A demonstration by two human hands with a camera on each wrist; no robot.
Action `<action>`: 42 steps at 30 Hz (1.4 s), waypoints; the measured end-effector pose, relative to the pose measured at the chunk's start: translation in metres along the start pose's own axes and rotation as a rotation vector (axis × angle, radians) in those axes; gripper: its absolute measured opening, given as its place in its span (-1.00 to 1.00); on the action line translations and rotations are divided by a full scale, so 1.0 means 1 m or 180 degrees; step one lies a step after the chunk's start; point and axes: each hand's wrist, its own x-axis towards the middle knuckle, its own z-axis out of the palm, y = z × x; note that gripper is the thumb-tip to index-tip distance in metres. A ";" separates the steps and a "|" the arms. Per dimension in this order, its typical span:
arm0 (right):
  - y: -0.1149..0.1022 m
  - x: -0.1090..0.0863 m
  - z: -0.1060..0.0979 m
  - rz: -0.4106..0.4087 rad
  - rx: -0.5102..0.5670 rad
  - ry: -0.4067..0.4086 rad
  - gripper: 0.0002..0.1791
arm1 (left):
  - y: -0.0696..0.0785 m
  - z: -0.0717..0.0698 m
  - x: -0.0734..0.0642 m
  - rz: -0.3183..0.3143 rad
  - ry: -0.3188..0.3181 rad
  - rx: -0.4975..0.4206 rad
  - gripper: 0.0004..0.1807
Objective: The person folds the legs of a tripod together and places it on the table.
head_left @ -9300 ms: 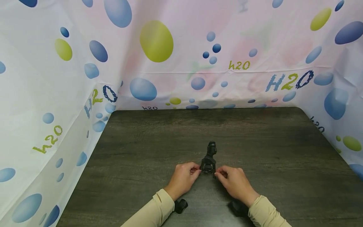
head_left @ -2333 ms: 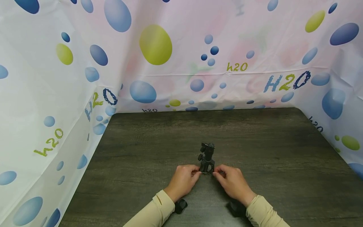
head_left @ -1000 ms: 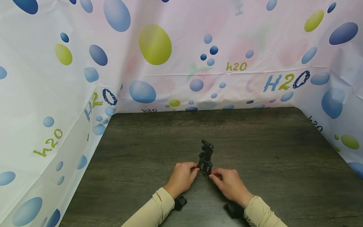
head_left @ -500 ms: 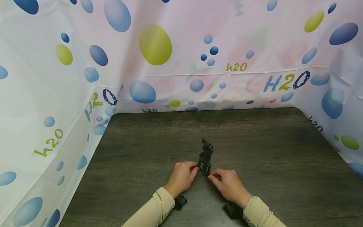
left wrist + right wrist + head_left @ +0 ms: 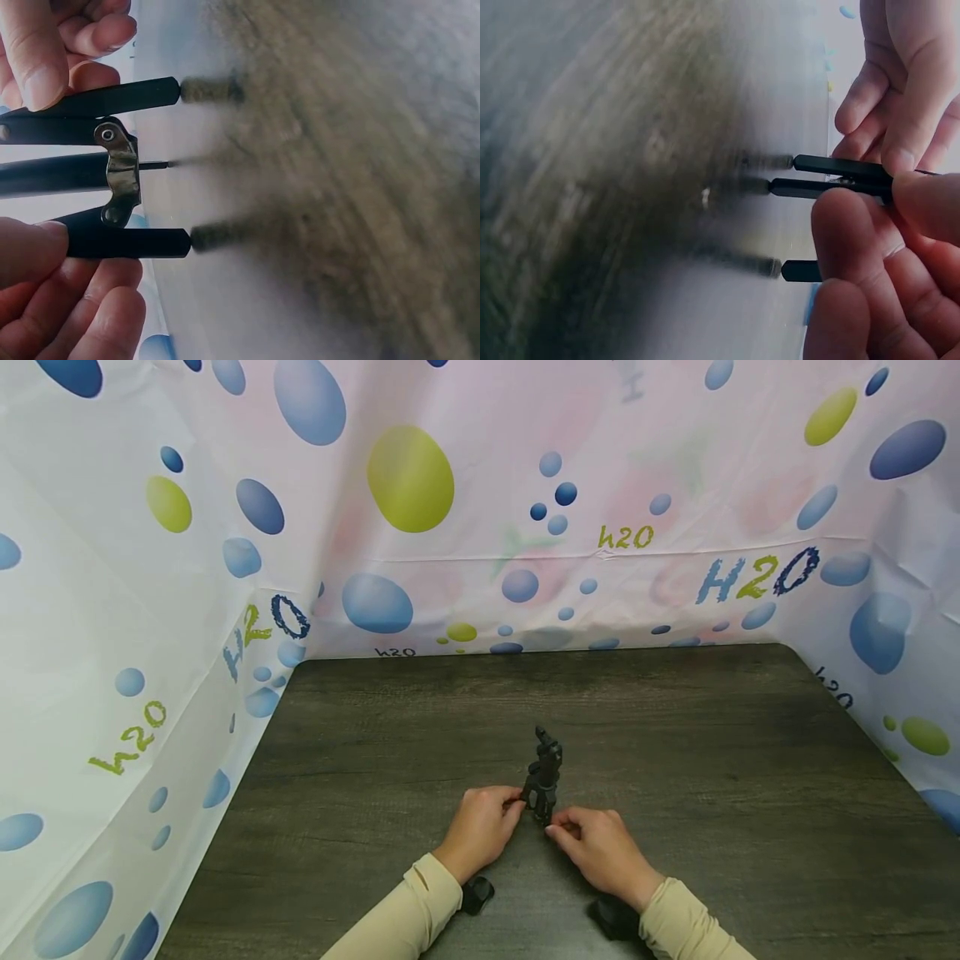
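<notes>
A small black mini tripod [image 5: 544, 768] stands upright at mid-table in the head view, its jointed head pointing up. My left hand [image 5: 478, 828] pinches its left leg low down. On the near right side, my right hand [image 5: 604, 847] pinches another leg near the foot. In the left wrist view, the dark tripod legs [image 5: 135, 243] spread around a centre post, and a metal brace [image 5: 121, 169] joins them. Seen from the right wrist, the leg tips [image 5: 802, 271] reach the tabletop; fingers cover the upper parts of the legs.
Dark wood-grain table [image 5: 375, 718] extends around both hands. A white curtain [image 5: 480, 468] with blue and green drops and H2O lettering encloses its back and sides. Black wrist devices sit under the left sleeve [image 5: 416, 893] and right sleeve [image 5: 686, 922].
The tripod has been turned about its upright axis since the earliest frames. Over the last second my right hand has shifted slightly left and nearer, while my left hand has barely moved.
</notes>
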 end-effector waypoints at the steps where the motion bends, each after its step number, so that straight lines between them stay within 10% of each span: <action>1: 0.000 0.000 0.000 0.0008 0.0012 -0.0009 -0.94 | 0.000 0.000 0.000 0.0009 0.0004 0.0008 -0.86; 15: 0.009 0.003 -0.013 -0.0036 0.0022 -0.0138 -0.94 | 0.006 -0.028 0.010 -0.0101 -0.0099 -0.0236 -0.76; 27: 0.013 0.017 -0.019 0.0063 -0.0065 0.0033 -0.75 | 0.045 -0.065 0.027 0.0323 0.0399 -0.0666 -0.37; 42: 0.018 0.024 -0.009 0.0016 -0.0193 0.0080 -0.77 | 0.066 -0.063 0.042 0.0515 0.0301 -0.0746 -0.37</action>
